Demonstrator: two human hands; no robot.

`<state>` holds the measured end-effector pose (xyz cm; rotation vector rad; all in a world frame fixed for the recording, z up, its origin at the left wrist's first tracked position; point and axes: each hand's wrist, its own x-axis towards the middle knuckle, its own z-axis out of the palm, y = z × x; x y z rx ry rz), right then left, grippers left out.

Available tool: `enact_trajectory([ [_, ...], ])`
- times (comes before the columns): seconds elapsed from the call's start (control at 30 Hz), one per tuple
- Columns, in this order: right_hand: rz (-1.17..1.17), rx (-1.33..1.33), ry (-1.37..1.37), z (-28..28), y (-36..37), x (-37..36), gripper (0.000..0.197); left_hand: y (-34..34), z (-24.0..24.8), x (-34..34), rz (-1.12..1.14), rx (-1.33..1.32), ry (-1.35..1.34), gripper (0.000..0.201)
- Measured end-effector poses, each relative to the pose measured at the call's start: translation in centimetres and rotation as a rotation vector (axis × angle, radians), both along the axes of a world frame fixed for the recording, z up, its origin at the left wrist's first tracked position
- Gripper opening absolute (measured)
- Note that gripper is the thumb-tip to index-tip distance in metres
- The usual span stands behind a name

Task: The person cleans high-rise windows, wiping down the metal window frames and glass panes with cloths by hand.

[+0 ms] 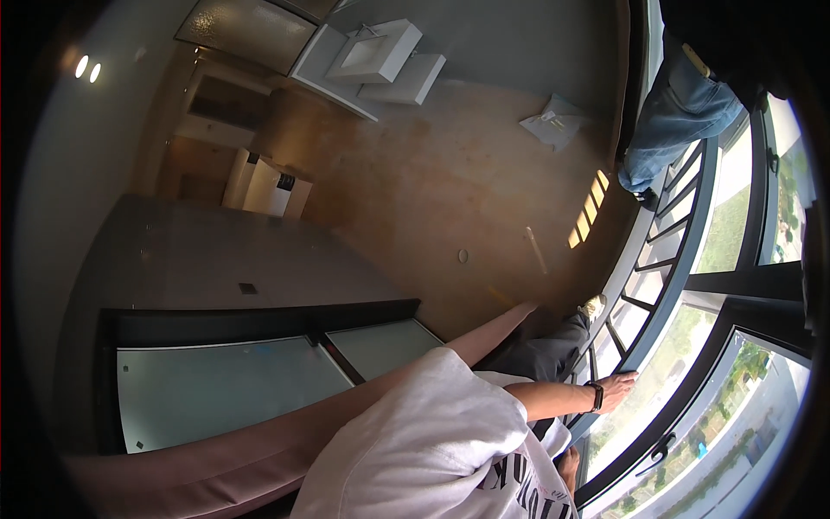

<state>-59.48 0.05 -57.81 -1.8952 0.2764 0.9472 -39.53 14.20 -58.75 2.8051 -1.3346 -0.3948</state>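
My left hand point(617, 394), with a dark band on its wrist, lies over the dark grey top rail of a window railing point(664, 304), its fingers curled onto the rail. Lower down, beside my white printed shirt point(406, 441), part of my right hand point(568, 467) shows close to the lower stretch of the window frame. Its fingers are mostly hidden, so I cannot see what they touch. Just past the railing is a dark-framed window with a black handle point(663, 446). My dark trousers point(553, 346) show behind my left forearm.
Another person in blue jeans point(683, 112) is by the far end of the railing. A crumpled pale plastic bag point(553, 124) lies on the brown floor point(406, 182). White basins point(380, 54) are mounted at the back wall. Frosted glass panels point(225, 389) in a black frame stand at left.
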Motion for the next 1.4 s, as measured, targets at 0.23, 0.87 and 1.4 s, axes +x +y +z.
enact_trajectory([
  [0.23,0.02,-0.087,0.227,-0.7,0.1,2.6,0.037,-1.0,0.2,0.3,-0.03,0.152,0.031,0.035],
  [0.87,-0.025,-0.064,0.235,-2.0,4.3,20.1,0.035,-1.3,-0.1,0.5,-0.022,0.199,0.097,0.034],
  [1.4,0.043,-0.072,0.098,-1.3,-0.4,-0.7,0.033,-0.8,1.2,0.2,-0.145,0.283,0.153,0.034],
])
